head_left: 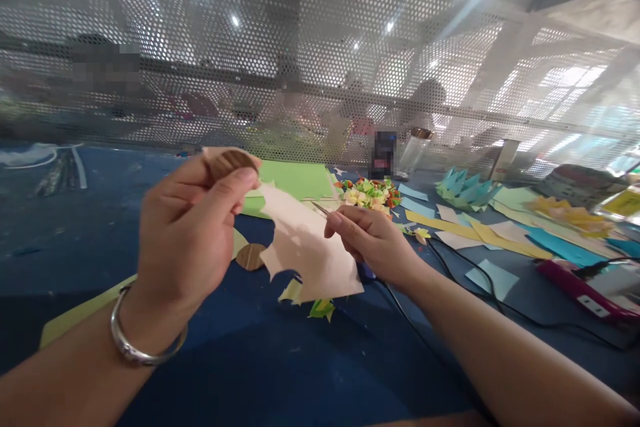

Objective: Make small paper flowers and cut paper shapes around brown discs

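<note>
My left hand (pixel 187 233) is raised at centre left, pinching a round wood-grain piece (pixel 233 163) between thumb and fingers. A pale paper corner shows behind that piece. My right hand (pixel 373 240) is closed on a thin pointed metal tool (pixel 321 207); its full shape is hidden by the fingers. Below the tool is a pale pink sheet of paper (pixel 313 250) with scalloped cut-outs along its left edge. I cannot tell whether the right hand also grips it. A second wood-grain piece (pixel 251 257) lies beside the sheet, and a small green paper leaf (pixel 321 309) below it.
Green paper (pixel 295 180) and a cluster of paper flowers (pixel 370 195) lie behind my hands. At right are paper strips (pixel 475 233), a blue paper crown shape (pixel 465 190), black cables (pixel 450 270) and a magenta power strip (pixel 583 290). A perforated metal screen (pixel 280 33) stands behind the table.
</note>
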A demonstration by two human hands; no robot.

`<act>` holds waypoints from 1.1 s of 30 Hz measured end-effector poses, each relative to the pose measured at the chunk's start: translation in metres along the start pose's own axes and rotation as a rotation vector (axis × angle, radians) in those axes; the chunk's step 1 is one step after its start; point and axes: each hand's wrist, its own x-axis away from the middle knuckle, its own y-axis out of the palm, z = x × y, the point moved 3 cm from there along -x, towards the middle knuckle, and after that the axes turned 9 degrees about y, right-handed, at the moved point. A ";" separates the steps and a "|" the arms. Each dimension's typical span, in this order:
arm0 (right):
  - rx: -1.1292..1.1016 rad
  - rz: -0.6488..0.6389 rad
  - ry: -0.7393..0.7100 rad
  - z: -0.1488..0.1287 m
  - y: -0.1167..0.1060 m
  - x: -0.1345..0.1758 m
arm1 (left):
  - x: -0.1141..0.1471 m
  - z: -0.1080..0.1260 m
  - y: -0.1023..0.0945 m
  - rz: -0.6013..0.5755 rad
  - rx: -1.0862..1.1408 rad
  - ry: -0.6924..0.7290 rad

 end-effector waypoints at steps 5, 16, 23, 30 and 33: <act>-0.080 0.060 -0.050 -0.003 0.001 0.003 | 0.029 -0.021 0.019 -0.488 0.077 -0.645; 0.026 0.149 -0.079 -0.010 0.000 0.007 | 0.039 -0.024 0.022 -0.470 -0.031 -0.684; -0.021 0.159 -0.104 -0.010 0.002 0.008 | 0.039 -0.022 0.025 -0.390 -0.004 -0.604; -0.163 0.057 -0.044 -0.002 0.001 0.006 | 0.035 -0.024 0.021 -0.398 0.018 -0.574; -0.112 0.012 -0.021 -0.001 0.001 0.006 | 0.034 -0.025 0.021 -0.403 0.023 -0.571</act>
